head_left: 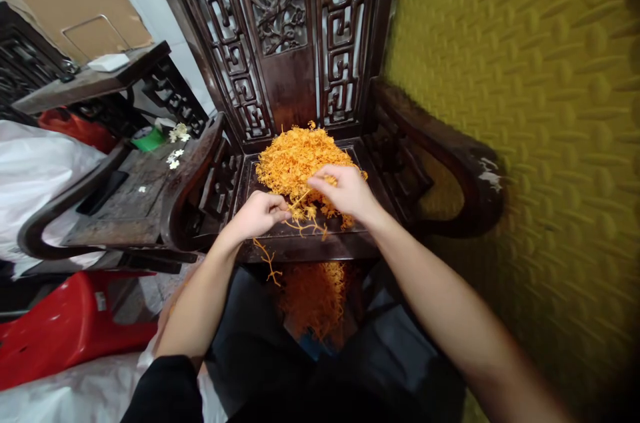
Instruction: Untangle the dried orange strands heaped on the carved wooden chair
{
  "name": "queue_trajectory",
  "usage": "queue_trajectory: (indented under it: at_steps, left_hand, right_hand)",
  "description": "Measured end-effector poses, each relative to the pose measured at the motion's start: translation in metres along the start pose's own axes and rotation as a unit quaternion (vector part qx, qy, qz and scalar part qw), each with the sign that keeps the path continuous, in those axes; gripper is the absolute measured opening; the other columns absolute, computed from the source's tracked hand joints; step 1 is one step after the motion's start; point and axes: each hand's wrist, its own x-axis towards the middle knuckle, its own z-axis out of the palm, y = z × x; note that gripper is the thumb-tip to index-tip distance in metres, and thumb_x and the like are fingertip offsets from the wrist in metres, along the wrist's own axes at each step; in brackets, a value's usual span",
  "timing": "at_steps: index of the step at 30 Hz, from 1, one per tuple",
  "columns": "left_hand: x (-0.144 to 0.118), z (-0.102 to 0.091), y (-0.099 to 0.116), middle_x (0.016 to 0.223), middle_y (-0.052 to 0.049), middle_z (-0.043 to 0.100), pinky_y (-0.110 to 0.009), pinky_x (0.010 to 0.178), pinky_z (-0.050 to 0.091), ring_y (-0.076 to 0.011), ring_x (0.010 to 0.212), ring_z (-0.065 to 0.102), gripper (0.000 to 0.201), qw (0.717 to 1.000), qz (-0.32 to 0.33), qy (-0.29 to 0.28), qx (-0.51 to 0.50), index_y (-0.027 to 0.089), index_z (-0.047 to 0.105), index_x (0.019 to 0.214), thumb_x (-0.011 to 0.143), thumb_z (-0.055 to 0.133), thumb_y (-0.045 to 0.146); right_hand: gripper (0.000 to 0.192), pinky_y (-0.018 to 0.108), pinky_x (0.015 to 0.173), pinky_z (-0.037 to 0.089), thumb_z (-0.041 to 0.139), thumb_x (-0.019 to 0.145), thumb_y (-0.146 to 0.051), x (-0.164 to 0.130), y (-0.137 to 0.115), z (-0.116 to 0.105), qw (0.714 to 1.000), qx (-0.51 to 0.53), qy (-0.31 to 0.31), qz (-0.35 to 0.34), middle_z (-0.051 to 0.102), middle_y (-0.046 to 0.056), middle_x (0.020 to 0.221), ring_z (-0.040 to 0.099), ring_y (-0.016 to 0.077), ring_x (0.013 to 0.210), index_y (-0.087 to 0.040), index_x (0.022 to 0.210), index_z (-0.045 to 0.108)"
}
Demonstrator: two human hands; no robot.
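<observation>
A lower orange clump (314,296) hangs below both wrists, then the left hand (260,213) pinches a strand (300,203) at its fingertips while the right hand (345,191) grips strands pulled from the pile (295,159) just beyond its fingers on the chair seat (300,246), carved back (280,29) behind.

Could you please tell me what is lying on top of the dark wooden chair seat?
A heap of orange strands lies on the seat; both hands pick at it. The seat beneath it is hidden.
</observation>
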Motion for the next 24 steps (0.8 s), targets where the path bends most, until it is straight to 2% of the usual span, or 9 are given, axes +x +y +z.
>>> queue_trajectory:
  at_steps: [4, 6, 7, 9, 12, 14, 18, 22, 24]
  left_hand:
    - [-0.005, -0.008, -0.006, 0.059, 0.0, 0.059, -0.023, 0.053, 0.032, -0.0088, 0.054, 0.044, 0.028, 0.998, -0.048, -0.019, -0.041, 0.012, 0.069, 0.071, 0.08, 0.072, 0.039]
    - [-0.007, -0.009, -0.007, 0.059, 0.0, 0.061, -0.021, 0.049, 0.031, -0.0076, 0.05, 0.043, 0.03, 0.994, -0.077, -0.001, -0.083, 0.012, 0.07, 0.074, 0.08, 0.072, 0.042]
    - [-0.008, -0.009, -0.006, 0.06, 0.0, 0.062, -0.021, 0.046, 0.03, -0.0069, 0.047, 0.041, 0.031, 0.99, -0.088, 0.015, -0.109, 0.013, 0.07, 0.076, 0.08, 0.073, 0.044]
    - [-0.009, -0.008, -0.005, 0.063, -0.001, 0.066, -0.02, 0.04, 0.028, -0.0056, 0.043, 0.039, 0.033, 0.98, -0.095, 0.054, -0.165, 0.013, 0.069, 0.079, 0.079, 0.074, 0.046]
    - [-0.007, -0.004, -0.003, 0.07, -0.003, 0.07, -0.019, 0.036, 0.03, -0.0045, 0.04, 0.04, 0.034, 0.964, -0.072, 0.086, -0.242, 0.014, 0.068, 0.079, 0.077, 0.078, 0.046]
    - [-0.005, -0.002, -0.002, 0.072, -0.004, 0.071, -0.019, 0.036, 0.031, -0.0039, 0.039, 0.04, 0.032, 0.952, -0.059, 0.103, -0.282, 0.013, 0.067, 0.079, 0.077, 0.08, 0.043]
    - [0.002, 0.001, 0.002, 0.075, -0.003, 0.069, -0.016, 0.035, 0.027, -0.0016, 0.04, 0.037, 0.03, 0.896, -0.041, 0.161, -0.413, 0.014, 0.066, 0.088, 0.076, 0.082, 0.036]
    - [0.01, 0.003, 0.01, 0.081, 0.001, 0.067, -0.014, 0.036, 0.018, 0.0009, 0.041, 0.029, 0.041, 0.82, -0.003, 0.161, -0.55, 0.018, 0.06, 0.102, 0.07, 0.085, 0.026]
    - [0.013, 0.004, 0.012, 0.082, 0.002, 0.067, -0.014, 0.037, 0.018, 0.001, 0.041, 0.028, 0.046, 0.79, 0.002, 0.189, -0.584, 0.021, 0.055, 0.103, 0.069, 0.085, 0.023]
  right_hand:
    - [0.039, 0.025, 0.044, 0.036, 0.057, 0.093, -0.058, 0.015, 0.017, -0.038, 0.97, 0.048, 0.235, 0.036, 0.066, 0.002, 0.07, 0.052, 0.0115, 0.051, -0.02, 0.084, 0.061]
    - [0.041, 0.021, 0.038, 0.028, 0.06, 0.09, -0.061, 0.017, 0.02, -0.051, 0.95, 0.12, 0.278, 0.071, 0.069, 0.005, 0.082, 0.051, 0.0084, 0.047, -0.02, 0.085, 0.057]
    - [0.04, 0.02, 0.037, 0.026, 0.066, 0.085, -0.059, 0.015, 0.019, -0.054, 0.947, 0.155, 0.265, 0.09, 0.071, 0.006, 0.088, 0.053, 0.0076, 0.048, -0.019, 0.085, 0.058]
    - [0.038, 0.02, 0.038, 0.028, 0.078, 0.077, -0.05, 0.008, 0.013, -0.049, 0.958, 0.197, 0.171, 0.122, 0.074, 0.008, 0.093, 0.055, 0.0073, 0.049, -0.018, 0.091, 0.062]
    - [0.041, 0.022, 0.039, 0.031, 0.083, 0.073, -0.04, -0.003, 0.0, -0.029, 0.961, 0.226, 0.02, 0.16, 0.074, 0.006, 0.081, 0.052, 0.0076, 0.043, -0.015, 0.1, 0.066]
    - [0.042, 0.022, 0.039, 0.028, 0.084, 0.072, -0.04, -0.007, -0.007, -0.018, 0.949, 0.256, -0.025, 0.182, 0.074, 0.007, 0.08, 0.052, 0.0083, 0.041, -0.014, 0.099, 0.066]
    - [0.043, 0.021, 0.036, 0.02, 0.086, 0.07, -0.041, -0.007, -0.011, -0.01, 0.93, 0.312, -0.039, 0.189, 0.075, 0.008, 0.084, 0.053, 0.0091, 0.04, -0.015, 0.098, 0.067]
    - [0.042, 0.021, 0.035, 0.018, 0.087, 0.068, -0.038, -0.004, -0.009, -0.008, 0.907, 0.367, -0.032, 0.205, 0.074, 0.007, 0.083, 0.05, 0.0074, 0.039, -0.016, 0.098, 0.068]
    - [0.042, 0.02, 0.035, 0.017, 0.088, 0.067, -0.036, -0.004, -0.009, -0.006, 0.89, 0.402, -0.026, 0.212, 0.074, 0.006, 0.084, 0.047, 0.0059, 0.039, -0.016, 0.098, 0.068]
